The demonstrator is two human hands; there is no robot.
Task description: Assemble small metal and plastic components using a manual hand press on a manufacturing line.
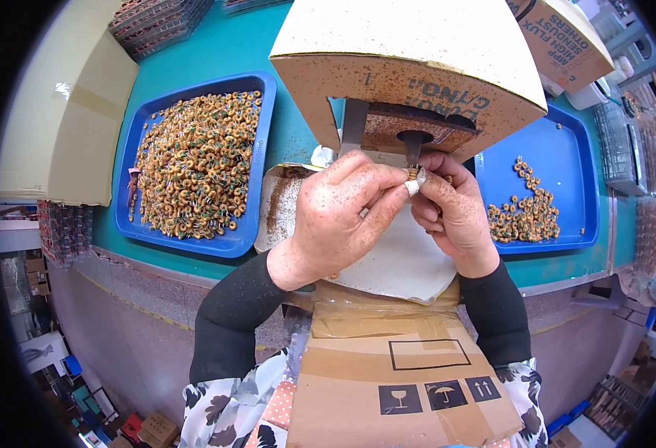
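Note:
My left hand [343, 218] and my right hand [456, 213] meet under the front opening of a cardboard box cover [328, 82]. Between their pinched fingertips is a small wire-wound ring coil [412, 173], held right below a dark tapered spindle [414, 143]. A white wrap [415, 184] covers a fingertip beside the coil. More copper-coloured coils show partly among the curled fingers of my right hand. Brown dust speckles both hands. Black sleeves cover my forearms.
A blue tray [267, 149] heaped with ring coils stands on the green table [289, 127] to the left. Another blue tray [574, 149] with fewer coils is at right. Dusty white sheeting [395, 269] lies under my hands, and a cardboard box [343, 373] sits at my lap.

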